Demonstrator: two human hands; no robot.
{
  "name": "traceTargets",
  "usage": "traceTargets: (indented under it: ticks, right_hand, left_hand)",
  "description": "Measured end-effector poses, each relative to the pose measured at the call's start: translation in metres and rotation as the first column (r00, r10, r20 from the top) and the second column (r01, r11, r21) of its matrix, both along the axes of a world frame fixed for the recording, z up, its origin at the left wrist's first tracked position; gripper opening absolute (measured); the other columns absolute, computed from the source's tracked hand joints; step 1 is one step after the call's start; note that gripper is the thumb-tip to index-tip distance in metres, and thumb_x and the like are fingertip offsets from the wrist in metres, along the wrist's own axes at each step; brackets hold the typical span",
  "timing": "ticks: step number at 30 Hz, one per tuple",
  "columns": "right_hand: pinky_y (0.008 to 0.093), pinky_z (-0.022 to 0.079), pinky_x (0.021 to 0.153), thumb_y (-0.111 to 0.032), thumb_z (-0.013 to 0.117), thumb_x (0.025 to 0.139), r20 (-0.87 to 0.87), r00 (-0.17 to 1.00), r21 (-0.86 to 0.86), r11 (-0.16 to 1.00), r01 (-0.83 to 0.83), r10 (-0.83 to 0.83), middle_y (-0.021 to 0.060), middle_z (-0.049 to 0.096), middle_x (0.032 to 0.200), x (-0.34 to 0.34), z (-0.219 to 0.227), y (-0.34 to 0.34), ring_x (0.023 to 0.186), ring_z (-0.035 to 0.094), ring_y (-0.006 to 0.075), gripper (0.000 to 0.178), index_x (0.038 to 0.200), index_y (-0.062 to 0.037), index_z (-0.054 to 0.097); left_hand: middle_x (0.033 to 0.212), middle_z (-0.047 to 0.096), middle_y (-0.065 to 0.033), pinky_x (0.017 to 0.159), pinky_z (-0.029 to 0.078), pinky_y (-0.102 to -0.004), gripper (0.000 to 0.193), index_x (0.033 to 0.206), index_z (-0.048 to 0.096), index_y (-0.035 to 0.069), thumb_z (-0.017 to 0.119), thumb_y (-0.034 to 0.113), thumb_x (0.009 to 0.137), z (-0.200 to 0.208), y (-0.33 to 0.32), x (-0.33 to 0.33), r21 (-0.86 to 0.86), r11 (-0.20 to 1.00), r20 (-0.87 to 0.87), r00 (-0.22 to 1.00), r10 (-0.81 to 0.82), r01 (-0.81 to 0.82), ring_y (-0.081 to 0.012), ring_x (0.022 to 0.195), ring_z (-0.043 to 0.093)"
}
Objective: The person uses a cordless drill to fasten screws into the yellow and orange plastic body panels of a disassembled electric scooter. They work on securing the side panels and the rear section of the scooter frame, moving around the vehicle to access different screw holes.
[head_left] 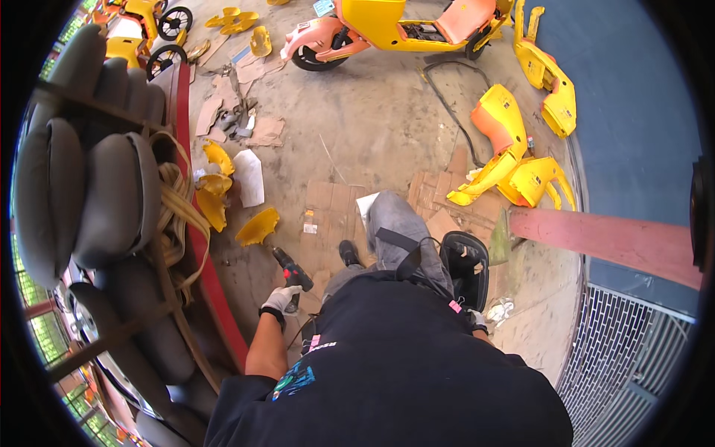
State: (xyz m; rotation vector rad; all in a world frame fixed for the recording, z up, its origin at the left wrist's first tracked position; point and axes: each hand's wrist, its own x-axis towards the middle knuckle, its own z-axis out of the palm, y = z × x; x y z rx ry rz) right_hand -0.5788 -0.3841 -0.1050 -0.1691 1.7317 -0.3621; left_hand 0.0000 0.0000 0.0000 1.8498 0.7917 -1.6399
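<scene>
My left hand [280, 299], in a white glove, is closed round the grip of a black and red cordless drill [292, 271]. The drill points forward and to the left, above the floor. On my right side, my gloved right hand [477, 320] is closed at the near end of a black hollow shell [480, 257], which looks like the underside of a scooter seat. My body hides most of that hand's fingers. The shell hangs beside my right leg.
Grey padded seats [119, 194] are stacked in a red-edged rack [195, 223] on the left. Yellow body panels [499, 127] lie at right, flattened cardboard [331, 205] ahead. A yellow and pink scooter [387, 30] stands farther off. A red beam [611, 235] juts in from the right.
</scene>
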Motion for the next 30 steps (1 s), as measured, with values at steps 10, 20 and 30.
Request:
traceTargets:
  ticks: [10, 20, 30]
  right_hand:
    - [0.0434, 0.053, 0.075, -0.024, 0.051, 0.095, -0.007, 0.987, -0.041, 0.987, -0.158, 0.158, 0.0114, 0.067, 0.088, 0.168, -0.029, -0.087, 0.082, 0.064, 0.0282, 0.021, 0.098, -0.0067, 0.063]
    - [0.0414, 0.055, 0.059, -0.028, 0.056, 0.099, 0.096, 0.992, -0.062, 0.995, -0.077, 0.082, 0.0070, 0.060, 0.073, 0.350, -0.005, -0.340, 0.062, 0.060, 0.0255, 0.024, 0.084, -0.0096, 0.056]
    - [0.0467, 0.059, 0.074, -0.026, 0.061, 0.098, 0.231, 0.967, -0.046, 0.992, 0.119, -0.106, 0.0053, 0.069, 0.084, 0.535, -0.022, -0.515, 0.075, 0.066, 0.0242, 0.018, 0.089, -0.0113, 0.062]
  left_hand:
    - [0.076, 0.060, -0.0104, 0.056, 0.055, -0.0481, 0.032, 0.092, 0.064, 0.003, 0.080, 0.027, 0.078, -0.006, -0.084, 0.106, 0.058, 0.997, -0.024, 0.998, 0.059, -0.058, -0.0294, 0.065, 0.062]
    - [0.074, 0.066, -0.0074, 0.054, 0.054, -0.0398, 0.026, 0.088, 0.070, 0.006, 0.075, 0.031, 0.083, 0.007, -0.213, 0.249, -0.026, 0.998, 0.205, 0.977, 0.053, -0.049, -0.0231, 0.060, 0.065]
    - [0.087, 0.067, -0.0112, 0.064, 0.052, -0.0325, 0.051, 0.105, 0.064, -0.007, 0.080, 0.032, 0.075, 0.075, -0.355, 0.376, 0.019, 0.988, 0.334, 0.930, -0.150, 0.153, -0.0187, 0.071, 0.065]
